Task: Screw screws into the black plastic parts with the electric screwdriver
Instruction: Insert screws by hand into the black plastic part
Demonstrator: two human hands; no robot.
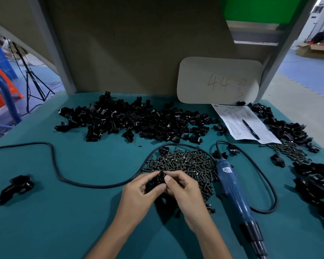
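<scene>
— What have the hands got?
— One black part (156, 182), held between them over the table (79, 212). The left hand (141, 191) is curled round its body; the right hand (184, 189) pinches its top, where a screw (161, 173) seems to sit.
— How to do it well?
— Stand the screw straight in its hole first, I'd say. The screwdriver (234, 191) lies free just right, beside the screw pile (185, 163); the heap of parts (138, 120) lies behind.
</scene>
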